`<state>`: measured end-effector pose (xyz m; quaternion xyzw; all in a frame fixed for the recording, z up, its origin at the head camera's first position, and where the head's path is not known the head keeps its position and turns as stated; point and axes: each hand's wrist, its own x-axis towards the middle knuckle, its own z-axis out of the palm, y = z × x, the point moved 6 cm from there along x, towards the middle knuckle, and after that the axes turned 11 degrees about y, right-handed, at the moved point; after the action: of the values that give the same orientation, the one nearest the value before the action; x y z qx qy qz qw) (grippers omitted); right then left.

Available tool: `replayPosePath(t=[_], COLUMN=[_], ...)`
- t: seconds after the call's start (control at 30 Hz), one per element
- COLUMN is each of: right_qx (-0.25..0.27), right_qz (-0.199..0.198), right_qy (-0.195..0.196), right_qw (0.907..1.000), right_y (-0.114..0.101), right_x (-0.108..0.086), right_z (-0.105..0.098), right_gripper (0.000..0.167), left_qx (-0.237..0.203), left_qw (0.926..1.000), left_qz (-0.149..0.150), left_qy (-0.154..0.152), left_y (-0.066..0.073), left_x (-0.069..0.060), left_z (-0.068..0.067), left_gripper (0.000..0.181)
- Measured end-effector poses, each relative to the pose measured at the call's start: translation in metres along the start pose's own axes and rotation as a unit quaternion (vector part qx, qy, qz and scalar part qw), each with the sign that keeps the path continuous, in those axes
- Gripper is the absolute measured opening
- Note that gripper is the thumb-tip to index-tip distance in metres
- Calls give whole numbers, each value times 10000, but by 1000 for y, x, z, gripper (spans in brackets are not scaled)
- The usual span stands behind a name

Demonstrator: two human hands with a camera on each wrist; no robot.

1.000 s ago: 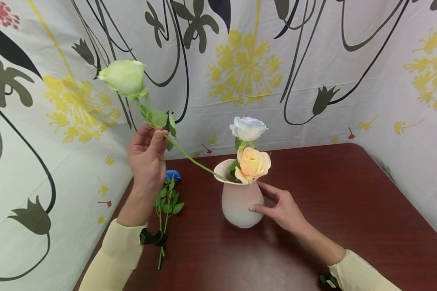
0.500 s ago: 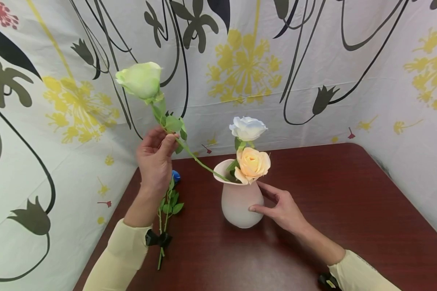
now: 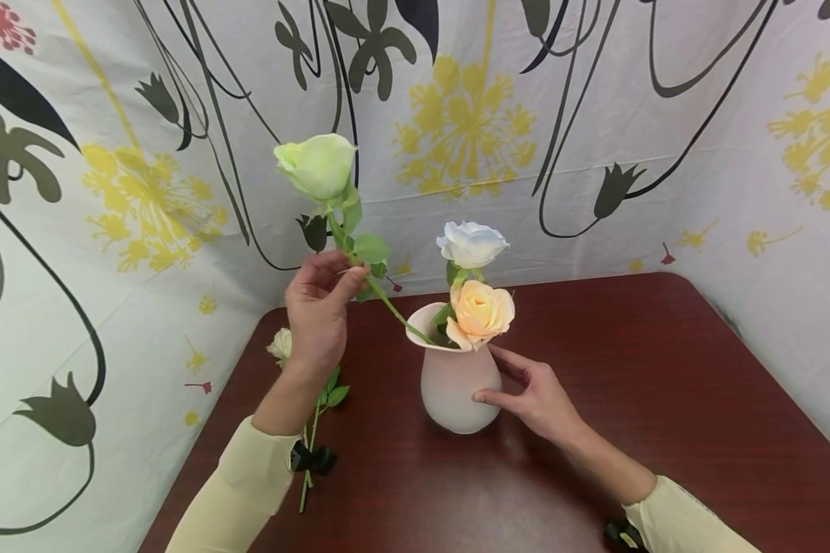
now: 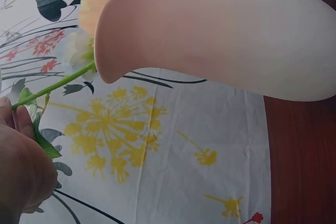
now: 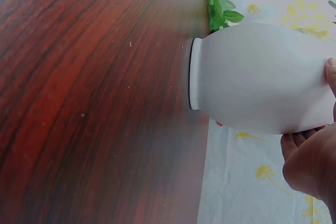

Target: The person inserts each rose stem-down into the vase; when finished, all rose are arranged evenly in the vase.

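Observation:
My left hand [image 3: 317, 319] pinches the green stem of a pale green rose [image 3: 318, 167] between thumb and fingers, just below its leaves. The stem slants down to the right, and its lower end is hidden inside the mouth of a pinkish-white vase [image 3: 459, 392]. A white-blue rose [image 3: 472, 244] and a peach rose [image 3: 484, 311] stand in that vase. On its right side my right hand [image 3: 542, 399] holds the vase, thumb in front and fingers behind. In the right wrist view the vase [image 5: 257, 80] has its base on the table.
Left of the vase, flower stems [image 3: 314, 434] with leaves lie on the dark red-brown table [image 3: 629, 369], partly behind my left forearm. One white bloom [image 3: 280, 343] shows there. A patterned cloth [image 3: 595, 115] hangs behind the table and along both sides.
My left hand has moved right with the green rose, bringing its stem more upright at the vase's mouth. The left arm now covers the lying blue bloom and uncovers a white one.

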<state>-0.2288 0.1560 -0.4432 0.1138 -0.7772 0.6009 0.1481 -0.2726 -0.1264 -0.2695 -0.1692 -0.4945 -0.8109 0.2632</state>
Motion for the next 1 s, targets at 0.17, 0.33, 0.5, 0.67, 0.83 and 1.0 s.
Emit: replayPosePath(t=[0.17, 0.33, 0.5, 0.67, 0.83, 1.0], right_qx=[-8, -11, -23, -25, 44, 25], right_qz=[35, 21, -137, -205, -177, -200], right_qy=[-5, -2, 41, 51, 33, 22], right_qw=[10000, 10000, 9999, 9998, 9998, 9998], right_y=[1, 1, -1, -1, 1, 1], right_x=[0, 0, -1, -1, 0, 0], right_z=[0, 1, 0, 0, 0, 0], right_gripper=[79, 79, 70, 61, 61, 61], left_qx=[243, 775, 2319, 3044, 3030, 2970], left_qw=[9996, 9954, 9543, 9343, 9397, 9436], left_qz=[-80, -66, 130, 242, 81, 91], left_qy=[-98, -564, -1878, -1838, -1582, -1457], left_y=[-6, -11, -11, -12, -18, -19], left_x=[-4, -11, -29, -33, -32, -31], left_z=[3, 8, 18, 11, -2, -11], left_gripper=[35, 29, 23, 21, 20, 19])
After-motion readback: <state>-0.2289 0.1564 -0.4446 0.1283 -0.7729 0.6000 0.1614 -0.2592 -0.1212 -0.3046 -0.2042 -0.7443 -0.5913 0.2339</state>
